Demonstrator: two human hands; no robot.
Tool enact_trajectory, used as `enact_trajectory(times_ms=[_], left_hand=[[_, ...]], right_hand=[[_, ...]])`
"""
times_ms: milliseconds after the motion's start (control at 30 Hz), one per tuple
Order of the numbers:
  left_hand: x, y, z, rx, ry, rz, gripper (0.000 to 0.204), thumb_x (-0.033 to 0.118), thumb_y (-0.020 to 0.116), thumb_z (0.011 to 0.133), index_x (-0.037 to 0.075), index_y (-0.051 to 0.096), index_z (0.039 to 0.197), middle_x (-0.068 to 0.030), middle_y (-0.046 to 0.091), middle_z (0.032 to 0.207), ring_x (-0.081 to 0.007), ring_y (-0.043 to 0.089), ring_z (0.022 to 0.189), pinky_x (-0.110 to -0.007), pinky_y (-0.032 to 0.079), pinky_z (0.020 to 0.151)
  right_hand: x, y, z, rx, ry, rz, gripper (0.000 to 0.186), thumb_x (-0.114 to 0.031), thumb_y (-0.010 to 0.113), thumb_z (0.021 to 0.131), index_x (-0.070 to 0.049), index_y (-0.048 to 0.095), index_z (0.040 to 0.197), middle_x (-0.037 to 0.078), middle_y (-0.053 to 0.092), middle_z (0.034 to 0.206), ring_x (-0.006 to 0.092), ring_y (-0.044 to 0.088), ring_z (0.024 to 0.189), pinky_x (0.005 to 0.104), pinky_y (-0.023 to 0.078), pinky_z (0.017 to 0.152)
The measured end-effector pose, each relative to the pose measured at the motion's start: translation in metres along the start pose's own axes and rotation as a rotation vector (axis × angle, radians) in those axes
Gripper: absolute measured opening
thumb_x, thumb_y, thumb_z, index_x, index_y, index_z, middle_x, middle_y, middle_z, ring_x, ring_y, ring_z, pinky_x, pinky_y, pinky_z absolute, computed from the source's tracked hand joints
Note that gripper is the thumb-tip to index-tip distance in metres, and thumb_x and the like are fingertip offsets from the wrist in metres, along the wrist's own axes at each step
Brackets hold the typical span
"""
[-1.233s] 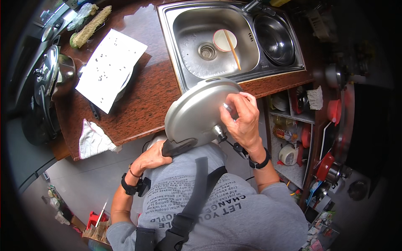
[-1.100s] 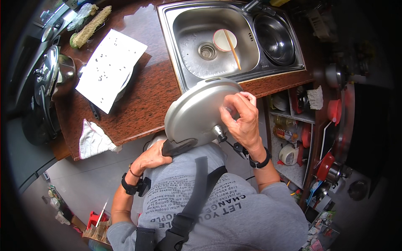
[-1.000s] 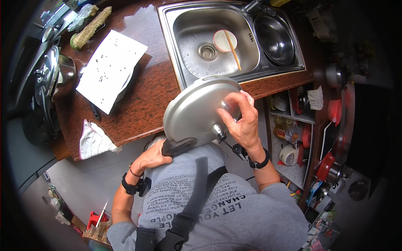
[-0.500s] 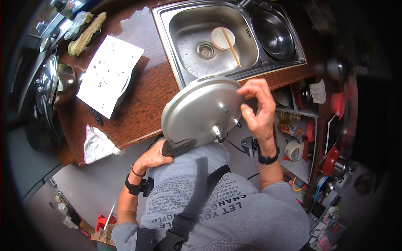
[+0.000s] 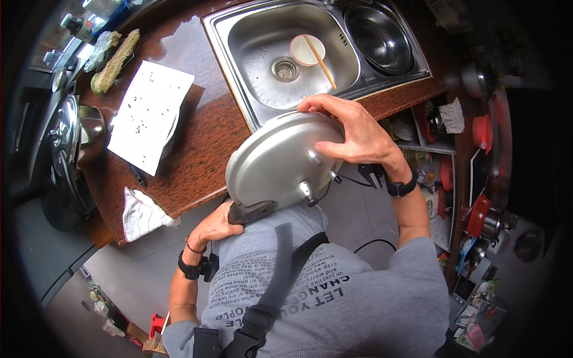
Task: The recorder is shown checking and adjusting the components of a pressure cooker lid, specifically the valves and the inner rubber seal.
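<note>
Clamped on its handle [image 5: 253, 210], the left hand [image 5: 213, 227] is holding the pressure-cooker lid [image 5: 274, 161] by the sink [image 5: 262, 45]; the right hand [image 5: 361, 134] is now reaching its far edge, perhaps helping; whether pinching, I can't tell.

A glossy, speckled red-brown countertop [image 5: 206, 146] spans the upper left and top of the frame, a pale patch of light [image 5: 184, 48] shining on it. A steel sink [image 5: 231, 77] is set in at upper centre. Open shelving [image 5: 440, 231] stands below the countertop at right; grey tiled floor [image 5: 140, 262] shows lower left.
</note>
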State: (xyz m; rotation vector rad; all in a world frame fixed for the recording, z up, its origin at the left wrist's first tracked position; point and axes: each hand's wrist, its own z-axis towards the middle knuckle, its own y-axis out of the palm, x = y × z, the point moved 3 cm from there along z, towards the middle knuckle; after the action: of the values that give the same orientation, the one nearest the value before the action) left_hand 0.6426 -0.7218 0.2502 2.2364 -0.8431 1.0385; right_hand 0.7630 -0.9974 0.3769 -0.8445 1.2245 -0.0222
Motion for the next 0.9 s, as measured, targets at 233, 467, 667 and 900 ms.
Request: enact_trajectory(times_ms=[233, 467, 667, 900], left_hand=[[-0.002, 0.0, -0.001, -0.021, -0.015, 0.041, 0.05, 0.001, 0.057, 0.061, -0.005, 0.054, 0.111, -0.0034, 0.057, 0.093, -0.0125, 0.049, 0.085, -0.024, 0.042, 0.08], [0.001, 0.002, 0.0, -0.026, -0.014, 0.019, 0.05, 0.0, 0.057, 0.061, -0.004, 0.053, 0.111, -0.0028, 0.057, 0.094, -0.0122, 0.049, 0.086, -0.024, 0.041, 0.08], [0.001, 0.003, 0.001, -0.043, -0.043, 0.02, 0.051, 0.0, 0.057, 0.061, -0.004, 0.053, 0.112, -0.0019, 0.056, 0.096, -0.0115, 0.048, 0.089, -0.023, 0.041, 0.082], [0.002, 0.006, 0.001, 0.012, 0.015, -0.069, 0.049, 0.0, 0.057, 0.059, -0.004, 0.056, 0.108, 0.0022, 0.054, 0.088, -0.0096, 0.045, 0.083, -0.021, 0.039, 0.077]], right_hand=[[-0.002, -0.001, 0.004, -0.092, 0.029, -0.027, 0.051, -0.012, 0.067, 0.063, -0.001, 0.053, 0.111, 0.011, 0.059, 0.099, 0.023, 0.058, 0.089, 0.0323, 0.047, 0.083], [0.003, 0.005, 0.0, -0.006, -0.036, -0.098, 0.048, -0.009, 0.065, 0.064, 0.0, 0.054, 0.11, 0.012, 0.061, 0.099, 0.0247, 0.061, 0.087, 0.0321, 0.049, 0.081], [0.002, -0.003, 0.0, 0.029, -0.025, -0.024, 0.041, -0.006, 0.061, 0.065, 0.0, 0.057, 0.105, 0.016, 0.063, 0.096, 0.0288, 0.062, 0.088, 0.0343, 0.05, 0.08], [0.019, 0.003, -0.003, 0.079, 0.093, 0.149, 0.034, -0.004, 0.055, 0.07, 0.0, 0.06, 0.103, 0.012, 0.065, 0.093, 0.02, 0.063, 0.084, 0.03, 0.05, 0.077]])
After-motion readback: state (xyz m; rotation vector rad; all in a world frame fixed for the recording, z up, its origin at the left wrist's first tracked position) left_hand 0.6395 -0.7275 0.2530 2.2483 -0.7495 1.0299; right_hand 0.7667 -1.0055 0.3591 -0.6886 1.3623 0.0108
